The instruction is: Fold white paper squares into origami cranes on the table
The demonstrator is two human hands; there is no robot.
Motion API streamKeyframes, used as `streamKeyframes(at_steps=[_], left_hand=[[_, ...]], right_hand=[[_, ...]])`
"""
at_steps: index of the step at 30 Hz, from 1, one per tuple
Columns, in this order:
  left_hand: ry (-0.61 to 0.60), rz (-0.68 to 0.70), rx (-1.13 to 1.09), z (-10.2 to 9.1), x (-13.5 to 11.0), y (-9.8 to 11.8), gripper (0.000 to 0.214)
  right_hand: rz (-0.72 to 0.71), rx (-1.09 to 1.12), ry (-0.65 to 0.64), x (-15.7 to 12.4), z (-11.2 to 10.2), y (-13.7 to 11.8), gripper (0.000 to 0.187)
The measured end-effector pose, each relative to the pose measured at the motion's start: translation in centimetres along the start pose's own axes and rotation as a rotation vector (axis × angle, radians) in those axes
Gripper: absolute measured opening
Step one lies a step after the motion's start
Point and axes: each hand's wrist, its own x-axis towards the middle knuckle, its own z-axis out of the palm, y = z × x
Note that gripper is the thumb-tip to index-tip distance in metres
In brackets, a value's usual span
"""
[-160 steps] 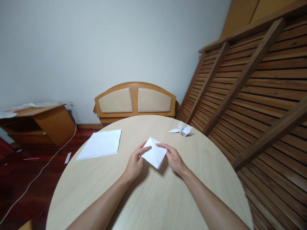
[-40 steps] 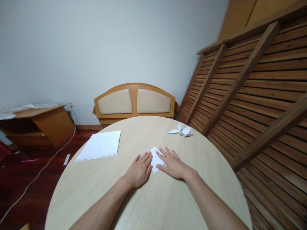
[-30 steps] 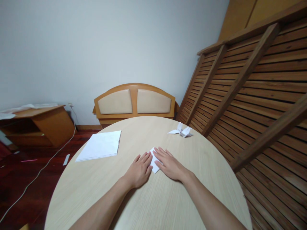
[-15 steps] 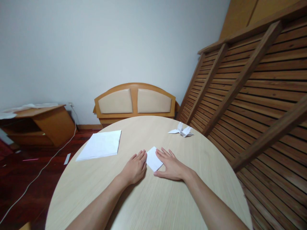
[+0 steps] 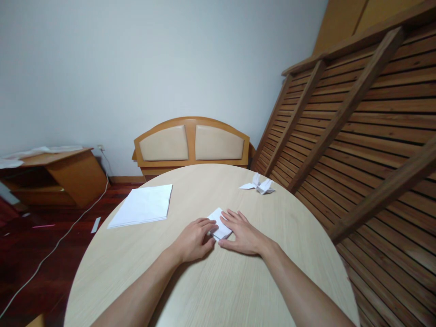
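Observation:
A small white piece of folded paper [image 5: 221, 230] lies on the table in the middle of the view, one corner toward the far side. My left hand [image 5: 194, 238] rests at its left side, fingertips on the paper and thumb apart near the bottom corner. My right hand [image 5: 243, 234] lies spread over its right edge, thumb near the bottom corner. Both hands are open; the fingers hide parts of the paper's left and right sides. Farther back to the right stands a white folded paper crane [image 5: 260, 185].
A stack of white paper sheets [image 5: 143, 206] lies at the left of the round wooden table [image 5: 218, 290]. Behind are a padded headboard [image 5: 192, 136] and a low wooden cabinet [image 5: 75, 179]. A slatted wooden frame [image 5: 340, 118] leans on the right. A cable [image 5: 56, 247] crosses the floor.
My left hand has shifted right, its fingertips now over the paper's left part and its thumb out to the side. The paper's left part looks folded over. My right hand has barely moved.

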Motion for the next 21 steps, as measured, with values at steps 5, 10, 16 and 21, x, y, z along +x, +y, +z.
streamKeyframes(at_steps=[5,10,16,21], left_hand=[[0.001,-0.029,0.012,0.13,-0.03,-0.23,0.035],[0.024,-0.066,-0.034,-0.16,0.07,0.0,0.021],[0.02,-0.102,-0.055,-0.28,0.25,0.23,0.025],[0.036,-0.179,-0.05,-0.14,0.37,0.15,0.025]], right_hand=[[-0.081,-0.003,0.117,0.03,-0.45,-0.38,0.05],[-0.121,0.017,0.167,0.08,-0.45,-0.26,0.042],[-0.138,0.065,0.204,0.35,-0.25,-0.07,0.021],[-0.066,0.077,0.238,0.64,-0.16,0.04,0.019]])
